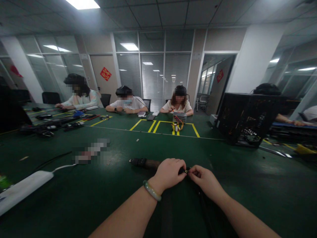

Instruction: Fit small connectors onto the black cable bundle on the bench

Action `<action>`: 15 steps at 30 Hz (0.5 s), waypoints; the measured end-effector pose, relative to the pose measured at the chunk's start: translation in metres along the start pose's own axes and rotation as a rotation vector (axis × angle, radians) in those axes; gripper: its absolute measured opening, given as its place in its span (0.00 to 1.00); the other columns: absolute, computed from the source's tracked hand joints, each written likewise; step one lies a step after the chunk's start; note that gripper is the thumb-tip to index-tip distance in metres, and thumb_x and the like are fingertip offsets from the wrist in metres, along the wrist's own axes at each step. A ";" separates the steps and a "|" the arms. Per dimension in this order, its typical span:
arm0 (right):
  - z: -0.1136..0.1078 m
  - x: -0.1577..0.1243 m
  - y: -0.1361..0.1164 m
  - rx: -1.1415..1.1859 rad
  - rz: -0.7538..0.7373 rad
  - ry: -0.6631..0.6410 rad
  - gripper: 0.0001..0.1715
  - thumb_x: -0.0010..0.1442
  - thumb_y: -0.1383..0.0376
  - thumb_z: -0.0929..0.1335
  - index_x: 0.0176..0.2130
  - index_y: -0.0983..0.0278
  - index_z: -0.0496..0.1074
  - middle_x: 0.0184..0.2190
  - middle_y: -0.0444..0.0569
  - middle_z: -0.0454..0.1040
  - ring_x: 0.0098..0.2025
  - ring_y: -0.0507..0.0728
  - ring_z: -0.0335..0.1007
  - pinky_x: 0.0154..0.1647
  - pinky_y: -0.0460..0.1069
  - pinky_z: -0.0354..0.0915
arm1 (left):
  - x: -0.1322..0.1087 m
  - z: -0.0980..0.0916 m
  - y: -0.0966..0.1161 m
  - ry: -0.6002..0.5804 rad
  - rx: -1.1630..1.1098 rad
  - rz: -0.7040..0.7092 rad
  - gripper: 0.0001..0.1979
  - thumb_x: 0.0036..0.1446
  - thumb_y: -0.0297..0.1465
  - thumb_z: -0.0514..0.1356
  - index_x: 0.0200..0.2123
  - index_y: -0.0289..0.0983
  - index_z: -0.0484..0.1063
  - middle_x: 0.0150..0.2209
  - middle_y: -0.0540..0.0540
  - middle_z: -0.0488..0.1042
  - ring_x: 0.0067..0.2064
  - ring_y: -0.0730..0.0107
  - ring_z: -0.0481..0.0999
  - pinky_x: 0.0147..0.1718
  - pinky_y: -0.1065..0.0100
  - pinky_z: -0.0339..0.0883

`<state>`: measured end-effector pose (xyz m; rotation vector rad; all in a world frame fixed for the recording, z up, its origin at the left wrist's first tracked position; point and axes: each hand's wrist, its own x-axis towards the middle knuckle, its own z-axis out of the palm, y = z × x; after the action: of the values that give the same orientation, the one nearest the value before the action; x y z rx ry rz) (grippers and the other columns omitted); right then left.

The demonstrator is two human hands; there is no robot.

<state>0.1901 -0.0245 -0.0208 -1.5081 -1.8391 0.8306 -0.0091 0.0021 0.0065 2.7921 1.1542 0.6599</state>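
My left hand (169,175), with a bangle (151,191) on its wrist, is closed in a pinch on a small dark piece with a pale yellowish end (186,171). Close on the right, the fingertips of my right hand (205,181) are pinched together beside that end; what they hold is too small to make out. Behind my left hand lies a dark cylindrical tool (142,162) with a metal tip, like an electric screwdriver, its right part hidden by the hand. A long black cable or strip (204,208) runs below my right hand toward me.
A white power strip (27,190) lies at the left on the green table (119,205). Black parts and cables (52,123) are heaped farther left. A black computer case (244,119) stands at the right. Several people sit across; wired boxes (179,118) lie before one person.
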 end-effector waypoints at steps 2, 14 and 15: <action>-0.001 0.000 -0.002 -0.007 0.017 -0.003 0.10 0.61 0.59 0.66 0.38 0.61 0.73 0.33 0.44 0.77 0.34 0.56 0.73 0.32 0.46 0.64 | 0.000 0.000 0.000 -0.005 0.011 -0.020 0.10 0.57 0.37 0.60 0.40 0.41 0.67 0.38 0.50 0.73 0.42 0.64 0.71 0.42 0.64 0.61; -0.001 -0.001 -0.004 -0.009 0.013 -0.010 0.09 0.61 0.59 0.66 0.37 0.61 0.73 0.34 0.44 0.77 0.35 0.56 0.73 0.33 0.46 0.64 | 0.000 -0.003 0.002 -0.005 0.003 -0.034 0.10 0.57 0.37 0.60 0.41 0.41 0.67 0.38 0.50 0.73 0.42 0.64 0.71 0.42 0.64 0.61; -0.002 -0.001 -0.005 -0.008 0.013 -0.009 0.09 0.61 0.59 0.66 0.37 0.61 0.73 0.33 0.44 0.77 0.35 0.56 0.73 0.33 0.46 0.64 | 0.000 -0.003 0.002 -0.007 0.010 -0.044 0.10 0.57 0.36 0.60 0.41 0.41 0.67 0.38 0.49 0.73 0.42 0.64 0.71 0.41 0.64 0.62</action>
<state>0.1885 -0.0264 -0.0159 -1.5251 -1.8436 0.8381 -0.0088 0.0010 0.0093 2.7662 1.2181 0.6419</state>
